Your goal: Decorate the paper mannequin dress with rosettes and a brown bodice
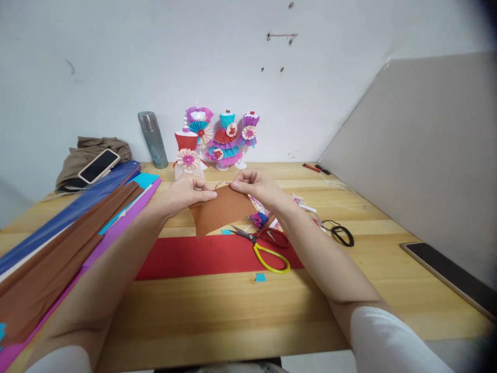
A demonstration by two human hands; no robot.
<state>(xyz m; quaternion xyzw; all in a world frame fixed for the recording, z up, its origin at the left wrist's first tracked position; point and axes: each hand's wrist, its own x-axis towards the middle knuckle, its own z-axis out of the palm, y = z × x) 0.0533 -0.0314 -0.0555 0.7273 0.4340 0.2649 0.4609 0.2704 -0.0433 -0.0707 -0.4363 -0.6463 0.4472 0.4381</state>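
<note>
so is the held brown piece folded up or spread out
Spread out: the brown piece shows a broad face, with the left hand and right hand pinching its upper edge. Whether doubled, I cannot tell.

you wear white sleeves that stop above the forearm. the right sleeve shows more of its plain cloth, its edge curving around your upper arm; the left sleeve is a smaller white patch, cut off by the frame. your left forearm and right forearm are bare and narrow toward the wrists, each creased near the elbow. your left hand and right hand are bare too. the greyish, mottled cloth at the bottom edge is perhaps your clothing, too cropped to tell.
</note>
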